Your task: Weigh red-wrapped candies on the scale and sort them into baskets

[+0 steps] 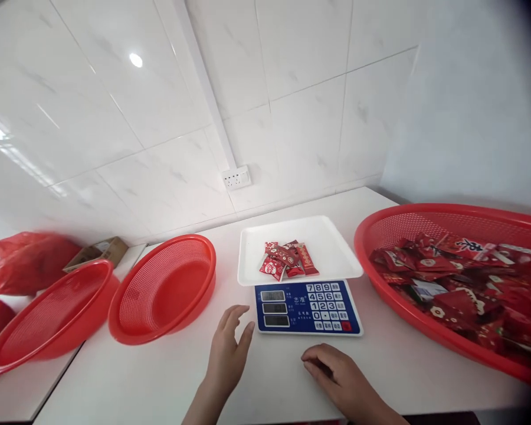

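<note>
In the head view, my left hand (pixel 230 348) is loosely spread, beside the digital counting scale (pixel 292 307); my right hand (pixel 336 375), near the tabletop's (pixel 128 383) front edge, is curled, and I cannot tell whether its fingertips meet. Red snack packets (pixel 287 258) lie on the scale's white tray (pixel 252 254), toward the back edge

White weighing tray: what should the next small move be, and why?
Probably the open left hand should reach for the red packets and start gathering them: they lie piled on the tray, and neither it nor the right hand visibly holds anything.
</note>
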Action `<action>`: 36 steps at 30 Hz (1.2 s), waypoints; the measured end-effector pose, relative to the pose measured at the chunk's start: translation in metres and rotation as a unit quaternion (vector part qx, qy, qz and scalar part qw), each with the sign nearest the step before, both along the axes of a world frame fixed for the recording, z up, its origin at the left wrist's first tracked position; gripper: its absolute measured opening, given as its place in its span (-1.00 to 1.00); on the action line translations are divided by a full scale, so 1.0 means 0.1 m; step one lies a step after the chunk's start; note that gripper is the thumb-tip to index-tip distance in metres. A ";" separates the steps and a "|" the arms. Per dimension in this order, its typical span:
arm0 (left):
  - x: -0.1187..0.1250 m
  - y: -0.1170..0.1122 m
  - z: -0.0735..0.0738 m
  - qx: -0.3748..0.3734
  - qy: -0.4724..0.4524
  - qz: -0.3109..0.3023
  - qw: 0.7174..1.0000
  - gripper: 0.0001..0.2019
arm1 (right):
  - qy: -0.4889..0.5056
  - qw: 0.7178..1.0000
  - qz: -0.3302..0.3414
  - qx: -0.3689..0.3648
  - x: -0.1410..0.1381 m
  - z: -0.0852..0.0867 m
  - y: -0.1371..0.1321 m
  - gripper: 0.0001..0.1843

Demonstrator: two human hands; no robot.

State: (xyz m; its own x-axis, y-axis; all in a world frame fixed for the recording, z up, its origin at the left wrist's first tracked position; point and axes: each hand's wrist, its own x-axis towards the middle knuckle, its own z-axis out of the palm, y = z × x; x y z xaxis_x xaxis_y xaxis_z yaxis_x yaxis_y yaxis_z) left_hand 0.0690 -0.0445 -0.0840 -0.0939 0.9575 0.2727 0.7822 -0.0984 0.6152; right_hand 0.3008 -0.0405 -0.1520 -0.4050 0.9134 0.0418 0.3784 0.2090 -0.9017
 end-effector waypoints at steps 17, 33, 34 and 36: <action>0.54 0.79 0.62 -0.068 0.108 -0.067 0.990 -0.19 | 0.026 0.998 0.050 0.025 0.08 -0.08 -0.06 -0.68; 0.33 1.94 0.79 -0.244 0.243 -0.237 0.908 -0.36 | 0.026 0.998 -0.032 -0.038 0.08 0.02 -0.10 -0.70; 0.31 1.97 0.78 -0.243 0.240 -0.239 0.909 -0.48 | 0.022 0.998 -0.037 -0.041 0.07 0.01 -0.09 -0.70; 0.30 1.99 0.75 -0.234 0.232 -0.239 0.913 -0.61 | 0.017 0.998 -0.053 -0.043 0.05 -0.02 -0.08 -0.70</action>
State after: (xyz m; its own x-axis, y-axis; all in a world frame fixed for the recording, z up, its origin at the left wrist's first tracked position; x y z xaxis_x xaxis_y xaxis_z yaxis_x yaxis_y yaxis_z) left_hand 0.0991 0.1549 -0.0089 0.3869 0.8806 -0.2736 0.9059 -0.3076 0.2910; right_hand 0.3059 -0.0482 -0.1536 -0.3065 0.9515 -0.0268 0.3639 0.0911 -0.9270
